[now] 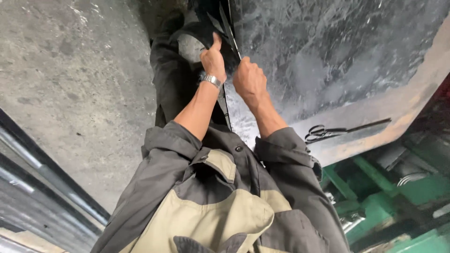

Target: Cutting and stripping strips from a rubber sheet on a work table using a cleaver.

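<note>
Black strip is running along the metal table's left edge, beside the concrete floor. Left hand is pinching it, thumb raised; right hand is clenching closed at that edge. Scissors are lying well right, above green framework.

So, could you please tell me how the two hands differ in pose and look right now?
The left hand wears a metal wristwatch and sticks its thumb up; the right hand is bare-wristed and closed in a fist. The left hand reaches farther from the body than the right. Both are at the edge of the grey sheet.
</note>
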